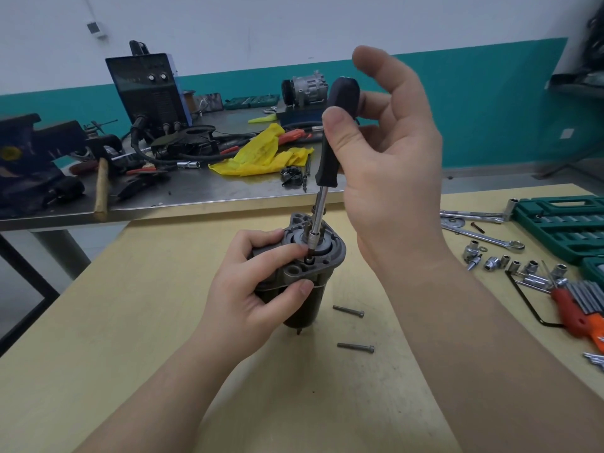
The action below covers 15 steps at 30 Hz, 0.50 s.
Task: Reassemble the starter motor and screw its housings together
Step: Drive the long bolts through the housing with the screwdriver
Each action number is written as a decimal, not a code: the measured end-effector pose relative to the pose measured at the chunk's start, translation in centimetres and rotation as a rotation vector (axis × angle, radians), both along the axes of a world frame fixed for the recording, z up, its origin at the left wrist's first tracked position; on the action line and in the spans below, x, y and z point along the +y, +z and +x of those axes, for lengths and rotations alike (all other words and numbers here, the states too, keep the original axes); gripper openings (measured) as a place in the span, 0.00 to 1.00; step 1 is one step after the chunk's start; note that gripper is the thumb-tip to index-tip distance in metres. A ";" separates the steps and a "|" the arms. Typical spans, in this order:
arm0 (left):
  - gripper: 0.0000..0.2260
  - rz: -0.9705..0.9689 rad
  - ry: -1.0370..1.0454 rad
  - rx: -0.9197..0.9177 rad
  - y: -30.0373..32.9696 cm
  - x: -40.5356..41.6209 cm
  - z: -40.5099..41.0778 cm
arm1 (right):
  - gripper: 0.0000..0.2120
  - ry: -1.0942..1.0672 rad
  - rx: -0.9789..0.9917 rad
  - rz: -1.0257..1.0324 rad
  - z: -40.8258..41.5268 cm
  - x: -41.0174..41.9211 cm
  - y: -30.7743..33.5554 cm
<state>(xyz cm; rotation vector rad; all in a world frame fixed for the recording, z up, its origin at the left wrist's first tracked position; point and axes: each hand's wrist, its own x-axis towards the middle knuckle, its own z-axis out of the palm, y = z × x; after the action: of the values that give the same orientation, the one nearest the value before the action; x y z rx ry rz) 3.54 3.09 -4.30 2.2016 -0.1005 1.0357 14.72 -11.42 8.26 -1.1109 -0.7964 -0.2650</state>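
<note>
The starter motor (307, 289) stands upright on the wooden table, its grey cast end housing (330, 253) on top of the dark cylindrical body. My left hand (258, 289) grips the motor's side, thumb and fingers curled round housing and body. A black-handled socket driver (336, 125) stands nearly upright, its metal shaft reaching down to a screw in the housing near my left fingertips. My right hand (389, 165) pinches the driver's handle between thumb and fingers, with the index finger raised. Two loose long screws (348, 311) (355, 347) lie on the table right of the motor.
At the right lie several sockets (510, 263), wrenches (483, 237), a green socket case (562, 223) and an orange hex key set (578, 308). Behind is a metal bench with a yellow rag (261, 155), a welder (150, 89), a hammer (100, 188) and cables.
</note>
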 end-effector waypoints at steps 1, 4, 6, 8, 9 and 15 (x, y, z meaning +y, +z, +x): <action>0.18 -0.004 -0.001 0.000 0.0 0.0 0.0 | 0.17 -0.001 0.000 -0.004 0.0 0.0 0.0; 0.18 -0.006 -0.001 -0.005 0.0 0.0 0.0 | 0.14 0.035 0.041 0.013 0.1 0.0 0.0; 0.18 -0.013 -0.008 -0.005 0.0 -0.1 0.1 | 0.13 0.103 0.081 0.043 0.1 -0.1 0.0; 0.18 -0.013 -0.009 -0.005 0.0 -0.1 0.1 | 0.14 0.152 0.092 0.049 0.0 -0.2 0.0; 0.18 -0.013 -0.009 -0.004 0.0 0.0 0.0 | 0.14 0.151 0.083 0.044 0.0 -0.3 0.0; 0.18 -0.006 -0.007 -0.005 -0.1 0.0 0.1 | 0.14 -0.040 0.010 0.046 0.2 -0.2 -0.1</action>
<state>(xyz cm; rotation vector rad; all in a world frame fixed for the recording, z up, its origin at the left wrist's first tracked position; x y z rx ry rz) 3.62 3.09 -4.37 2.1915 -0.1070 1.0364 14.89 -11.65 8.13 -1.0851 -0.7566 -0.3092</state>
